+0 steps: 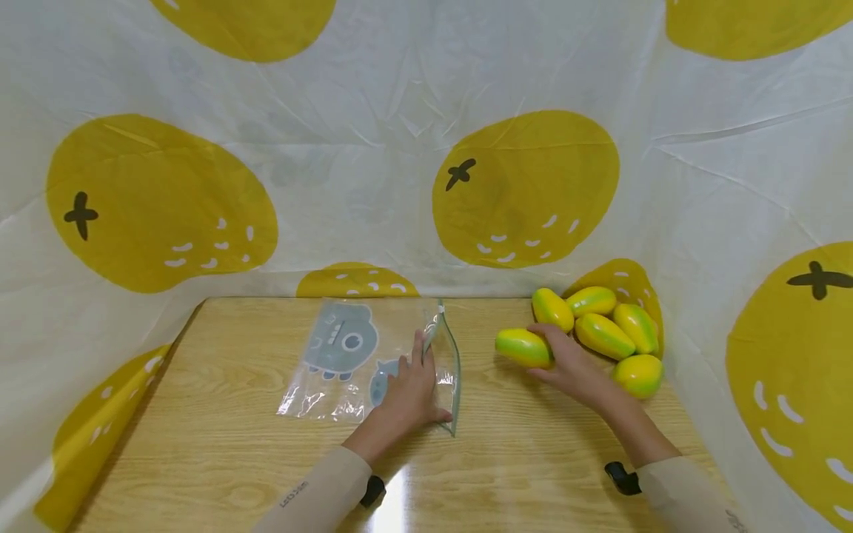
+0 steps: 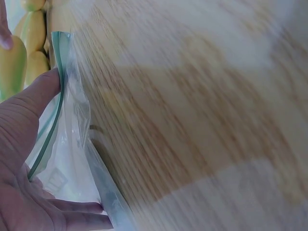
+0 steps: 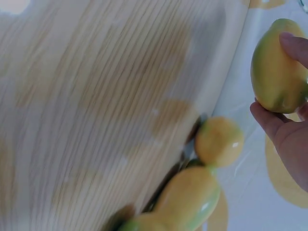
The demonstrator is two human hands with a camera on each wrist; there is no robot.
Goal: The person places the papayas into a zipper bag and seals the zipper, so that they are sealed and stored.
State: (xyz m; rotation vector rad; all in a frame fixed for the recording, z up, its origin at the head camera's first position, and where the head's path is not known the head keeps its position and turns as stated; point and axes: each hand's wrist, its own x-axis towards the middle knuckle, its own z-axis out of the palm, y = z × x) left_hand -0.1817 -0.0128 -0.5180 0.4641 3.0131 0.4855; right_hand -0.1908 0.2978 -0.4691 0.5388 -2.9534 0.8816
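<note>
A clear zip bag (image 1: 346, 403) with a green zip edge and grey-blue cartoon prints lies flat on the table. My left hand (image 1: 412, 389) rests on it near the mouth, fingers spread and fairly straight. In the left wrist view, one digit touches the green zip edge (image 2: 57, 103), while other fingers lie against the clear plastic. To the right of the bag, my right hand (image 1: 571, 366) grips a yellow-green mango (image 1: 523, 348) by its right end. The right wrist view shows thumb and fingers round that mango (image 3: 276, 67). Its underside is hidden in the head view.
Several more yellow-green mangoes (image 1: 603, 334) lie grouped at the table's back right corner, just beyond the right hand. White cloth (image 1: 373, 200) printed with big yellow fruit hangs behind and on both sides of the wooden table (image 1: 220, 444).
</note>
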